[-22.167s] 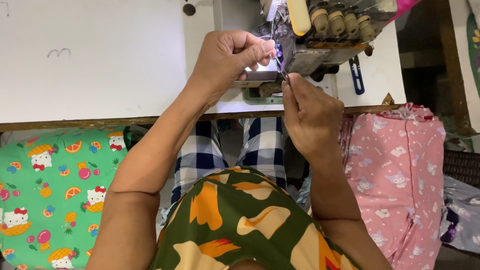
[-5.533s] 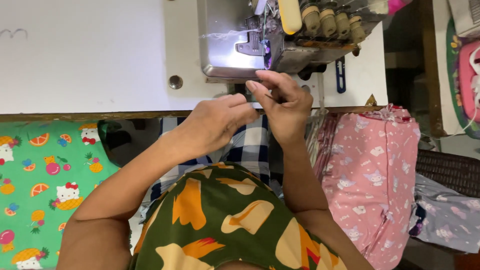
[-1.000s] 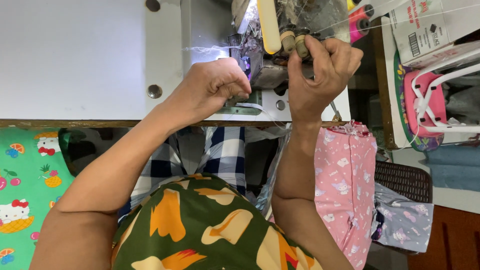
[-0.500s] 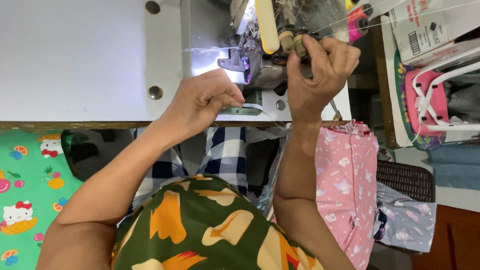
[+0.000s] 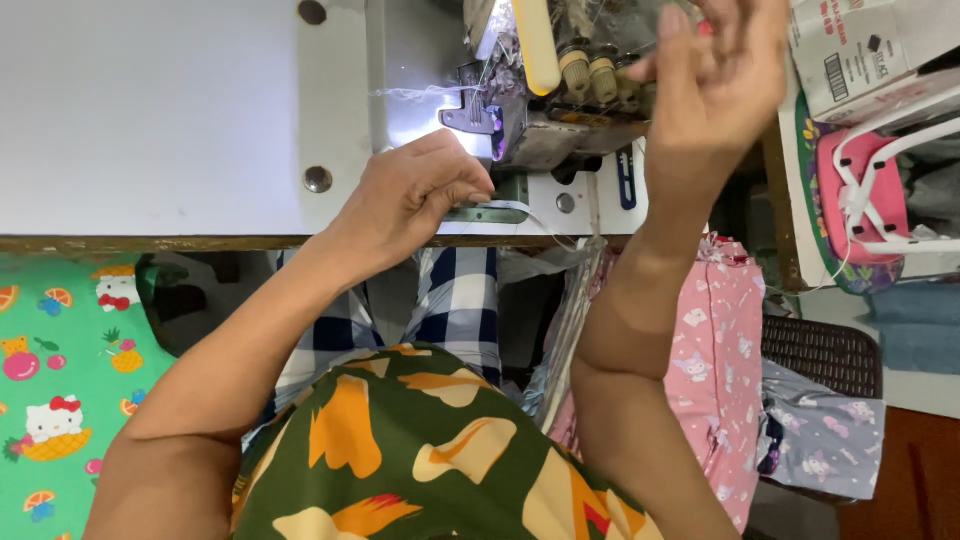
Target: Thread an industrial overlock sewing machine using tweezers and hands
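White table point(image 5: 150, 110) — one sewing machine point(image 5: 530, 110), two hands: left hand point(image 5: 415, 200), right hand point(image 5: 715, 85).

The white table top point(image 5: 150, 110) to the left of the left hand point(image 5: 415, 195) is bare and flat, so a hand could pass there freely. Just beyond this hand the sewing machine point(image 5: 540, 110) blocks the way. The right hand point(image 5: 715, 85) is raised beside the machine, close to the cardboard box point(image 5: 860, 50) on its right.
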